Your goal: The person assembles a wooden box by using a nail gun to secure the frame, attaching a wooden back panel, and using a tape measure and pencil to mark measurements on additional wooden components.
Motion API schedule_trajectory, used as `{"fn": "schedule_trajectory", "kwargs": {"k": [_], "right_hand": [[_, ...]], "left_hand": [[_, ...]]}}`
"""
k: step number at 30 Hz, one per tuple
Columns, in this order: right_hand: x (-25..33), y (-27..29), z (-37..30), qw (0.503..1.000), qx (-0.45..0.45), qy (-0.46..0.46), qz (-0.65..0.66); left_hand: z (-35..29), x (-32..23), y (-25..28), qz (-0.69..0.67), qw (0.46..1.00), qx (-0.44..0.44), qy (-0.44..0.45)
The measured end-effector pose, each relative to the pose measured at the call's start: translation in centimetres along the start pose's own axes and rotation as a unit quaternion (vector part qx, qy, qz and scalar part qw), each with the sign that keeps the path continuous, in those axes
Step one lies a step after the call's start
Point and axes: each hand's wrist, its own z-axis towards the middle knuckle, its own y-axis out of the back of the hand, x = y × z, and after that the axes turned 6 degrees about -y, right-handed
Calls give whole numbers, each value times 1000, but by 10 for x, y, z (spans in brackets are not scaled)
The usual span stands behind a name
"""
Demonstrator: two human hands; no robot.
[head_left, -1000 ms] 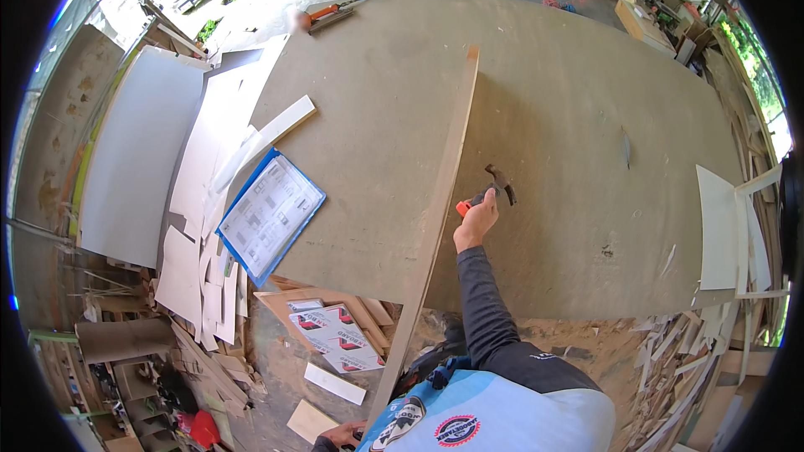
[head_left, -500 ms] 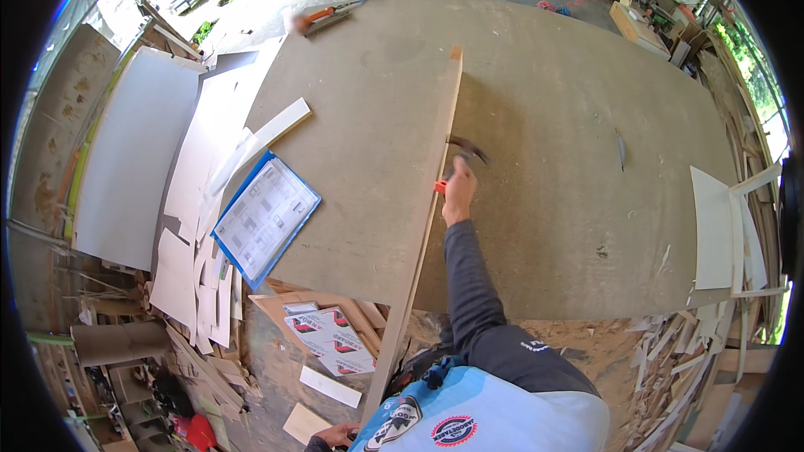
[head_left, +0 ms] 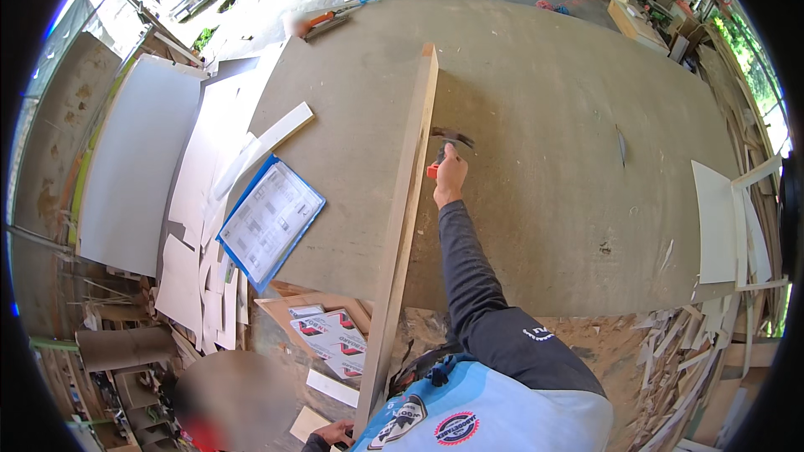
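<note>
My right hand (head_left: 450, 177) is closed around a claw hammer (head_left: 453, 136), whose dark head lies close beside the right face of a long wooden beam (head_left: 400, 226). An orange piece (head_left: 432, 172) shows at the left of that hand; whether it belongs to the hammer cannot be made out. The beam runs from the far part of a large brown sheet-topped table (head_left: 544, 201) back past its near edge toward my body. At the beam's near end, my left hand (head_left: 337, 433) is closed against its left side, with the fingers partly hidden.
On the table's left lie a blue clipboard with printed drawings (head_left: 272, 222) and a white strip (head_left: 289, 125). An orange-handled tool (head_left: 322, 23) rests at the far left corner. Offcuts (head_left: 670, 360) pile up at the right. A blurred patch covers the lower left.
The beam's far end has shifted left and now shows more of its broad upper face. My right hand with the hammer has moved slightly left and away from me.
</note>
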Motion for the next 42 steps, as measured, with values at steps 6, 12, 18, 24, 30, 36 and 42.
{"fn": "schedule_trajectory", "kwargs": {"k": [6,12,18,24,30,36,42], "right_hand": [[-16,4,15,997,27,27,-67],[-25,21,-28,940,238,21,-242],[-43,85,-76,895,332,-28,-296],[-16,175,-88,887,341,-43,-309],[49,276,-103,925,216,-43,-310],[73,364,-138,947,147,-11,-285],[60,389,-164,948,156,-38,-273]], "left_hand": [[5,-10,11,-9,995,-59,-74],[-11,-145,-36,98,958,-198,-185],[14,-280,-56,277,835,-393,-268],[51,-368,-104,435,711,-505,-226],[87,-375,-157,379,610,-671,-183],[132,-308,-173,113,497,-837,-199],[165,-268,-190,-157,691,-628,-321]]}}
